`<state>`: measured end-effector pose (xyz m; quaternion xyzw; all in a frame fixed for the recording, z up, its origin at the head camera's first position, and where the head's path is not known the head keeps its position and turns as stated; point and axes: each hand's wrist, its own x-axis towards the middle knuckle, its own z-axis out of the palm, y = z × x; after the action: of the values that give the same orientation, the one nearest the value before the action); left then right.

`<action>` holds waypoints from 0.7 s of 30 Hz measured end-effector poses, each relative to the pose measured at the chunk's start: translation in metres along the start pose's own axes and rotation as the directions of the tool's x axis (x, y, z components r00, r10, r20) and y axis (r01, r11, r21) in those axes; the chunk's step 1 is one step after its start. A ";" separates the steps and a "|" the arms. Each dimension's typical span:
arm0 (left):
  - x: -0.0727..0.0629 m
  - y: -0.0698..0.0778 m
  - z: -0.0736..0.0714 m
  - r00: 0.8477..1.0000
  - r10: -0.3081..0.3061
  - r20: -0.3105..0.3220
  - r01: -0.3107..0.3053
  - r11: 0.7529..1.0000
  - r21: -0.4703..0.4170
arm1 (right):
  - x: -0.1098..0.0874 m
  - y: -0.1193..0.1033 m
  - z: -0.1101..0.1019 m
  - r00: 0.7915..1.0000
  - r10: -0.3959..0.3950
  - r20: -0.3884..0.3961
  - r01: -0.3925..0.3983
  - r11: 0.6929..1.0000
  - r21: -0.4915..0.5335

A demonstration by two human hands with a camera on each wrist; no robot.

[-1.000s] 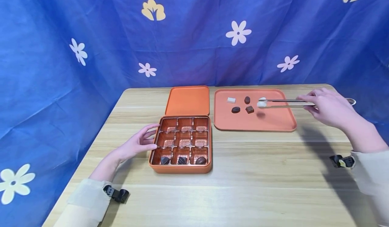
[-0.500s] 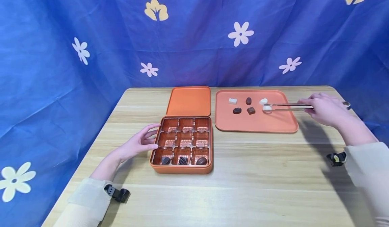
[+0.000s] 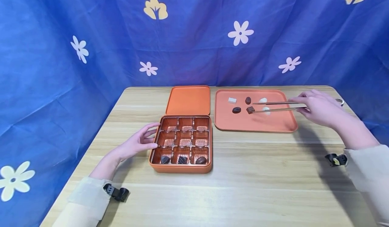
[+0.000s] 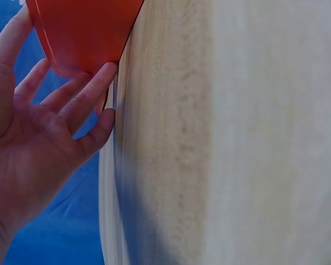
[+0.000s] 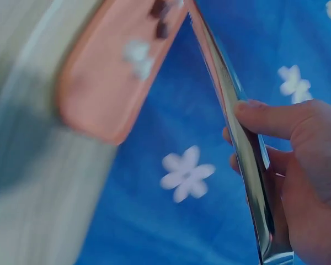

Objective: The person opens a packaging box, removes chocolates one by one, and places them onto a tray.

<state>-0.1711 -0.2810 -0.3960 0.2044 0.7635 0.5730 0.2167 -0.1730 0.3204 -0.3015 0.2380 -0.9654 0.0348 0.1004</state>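
Note:
My right hand [image 3: 319, 107] grips metal tongs [image 3: 282, 109], which reach left across the pink tray [image 3: 258, 124]. Their arms stand apart, with the lower tip right at a square brown chocolate [image 3: 250, 110]. Behind the tongs lie two white chocolates [image 3: 266, 113], partly covered by them. In the right wrist view the thumb presses along the tongs [image 5: 251, 176]. My left hand [image 3: 141, 140] rests with loosely spread fingers against the left side of an orange box [image 3: 182, 169]. Its front compartments hold three dark chocolates, among them a striped one [image 3: 182, 160]; the other compartments are bare.
An orange lid [image 3: 188, 100] lies behind the box. Also on the tray are a white rectangular piece [image 3: 232, 100], a brown oval chocolate [image 3: 248, 100] and a dark oval chocolate [image 3: 236, 110]. A blue flowered curtain [image 3: 194, 34] hangs behind the wooden table [image 3: 243, 193].
The tongs held a white chocolate above the tray, lowered it beside the other white one and let go. They have since shifted left to the square brown chocolate. My left hand stays put.

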 end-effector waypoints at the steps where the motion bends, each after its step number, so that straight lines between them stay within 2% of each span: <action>1: 0.000 0.000 0.000 1.000 0.000 -0.001 0.000 1.000 0.004 | 0.002 -0.007 -0.004 1.000 -0.026 -0.016 0.026 1.000 0.004; 5: 0.000 0.001 -0.001 1.000 0.002 -0.001 -0.002 1.000 0.018 | 0.014 -0.035 -0.017 0.986 -0.153 -0.070 0.153 0.988 -0.009; 12: 0.000 0.002 0.000 1.000 0.011 0.002 -0.011 1.000 0.014 | 0.037 -0.085 -0.031 0.932 -0.341 -0.122 0.346 0.938 0.020; 19: -0.001 0.001 -0.001 1.000 0.006 0.001 -0.006 1.000 0.001 | 0.064 -0.135 -0.038 0.857 -0.500 -0.121 0.506 0.863 0.017; 21: -0.001 0.002 0.000 1.000 0.007 0.002 -0.007 1.000 0.003 | 0.070 -0.148 -0.038 0.843 -0.526 -0.113 0.529 0.849 -0.001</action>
<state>-0.1706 -0.2814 -0.3943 0.2079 0.7634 0.5725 0.2151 -0.1584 0.1622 -0.2463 0.4932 -0.8553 0.0334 0.1550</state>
